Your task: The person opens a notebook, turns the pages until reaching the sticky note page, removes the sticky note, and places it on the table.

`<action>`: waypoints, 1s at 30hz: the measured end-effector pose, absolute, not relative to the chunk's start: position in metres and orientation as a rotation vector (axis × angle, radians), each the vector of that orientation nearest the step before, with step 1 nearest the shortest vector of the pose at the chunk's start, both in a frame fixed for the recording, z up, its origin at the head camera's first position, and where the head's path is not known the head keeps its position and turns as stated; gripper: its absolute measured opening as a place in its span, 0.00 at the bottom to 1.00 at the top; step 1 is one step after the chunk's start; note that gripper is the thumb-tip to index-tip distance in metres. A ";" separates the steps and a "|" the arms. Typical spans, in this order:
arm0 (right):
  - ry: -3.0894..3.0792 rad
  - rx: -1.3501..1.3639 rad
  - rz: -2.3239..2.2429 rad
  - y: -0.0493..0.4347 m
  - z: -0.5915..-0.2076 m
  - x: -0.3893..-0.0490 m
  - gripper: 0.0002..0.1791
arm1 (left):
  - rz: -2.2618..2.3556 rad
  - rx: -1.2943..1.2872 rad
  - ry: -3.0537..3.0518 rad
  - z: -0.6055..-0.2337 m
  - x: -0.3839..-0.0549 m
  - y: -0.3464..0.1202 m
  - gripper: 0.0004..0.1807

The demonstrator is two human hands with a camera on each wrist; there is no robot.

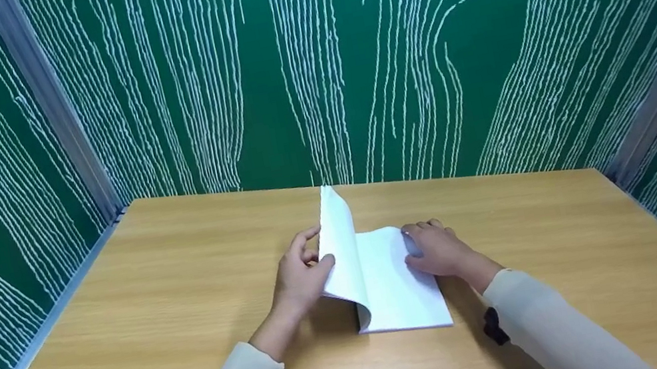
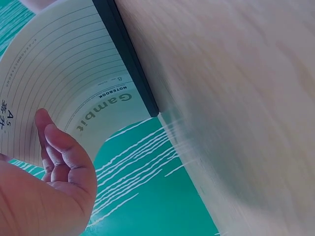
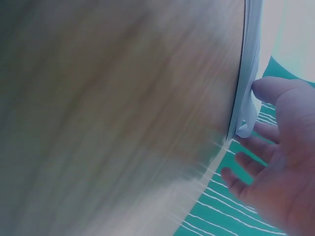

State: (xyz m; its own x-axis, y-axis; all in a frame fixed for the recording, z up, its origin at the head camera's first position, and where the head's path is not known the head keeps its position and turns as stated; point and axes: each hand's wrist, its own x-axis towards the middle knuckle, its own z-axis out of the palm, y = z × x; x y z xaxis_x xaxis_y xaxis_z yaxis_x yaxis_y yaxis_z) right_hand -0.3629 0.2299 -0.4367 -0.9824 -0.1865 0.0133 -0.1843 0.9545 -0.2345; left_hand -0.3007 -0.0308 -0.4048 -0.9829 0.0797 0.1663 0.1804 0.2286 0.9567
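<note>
Here the left hand (image 1: 301, 278) pinches raised pages (image 1: 340, 240) while the right hand (image 1: 445, 250) touches the open notebook (image 1: 395, 287).

- The A5 notebook (image 1: 398, 294) is open on the wooden table (image 1: 185, 291).
- Its right side lies down on the table, with a white page facing up that bulges a bit at the far edge.
- Its left side stands up and bends in a big curve.
- The left hand (image 1: 302, 277) pinches this raised part, with the thumb on the inside.
- The right hand (image 1: 440, 247) touches the page by its right edge.
- The outside of the raised part is pale, with thin lines and the words "Gambit" and "NOTEBOOK".
- A straight black spine (image 2: 129, 59) runs along the back, down by the table.
</note>
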 end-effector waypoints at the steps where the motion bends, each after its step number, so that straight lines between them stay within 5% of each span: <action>1: 3.098 -0.290 -0.390 0.229 -0.436 -0.363 0.35 | -1.886 -0.256 -2.396 -0.405 -0.301 -0.031 0.26; 30: 3.120 -0.270 -0.584 0.233 -0.435 -0.364 0.27 | -1.882 -0.312 -2.368 -0.407 -0.301 -0.031 0.26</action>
State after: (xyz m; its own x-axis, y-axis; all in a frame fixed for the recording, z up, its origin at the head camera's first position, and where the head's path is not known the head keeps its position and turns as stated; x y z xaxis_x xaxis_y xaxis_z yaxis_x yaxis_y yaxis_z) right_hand -0.3642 0.2326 -0.4354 -0.9847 -0.1578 0.0737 -0.1737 0.9185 -0.3551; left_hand -0.3009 -0.0306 -0.4067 -0.9739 0.0971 0.2053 0.2219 0.2145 0.9512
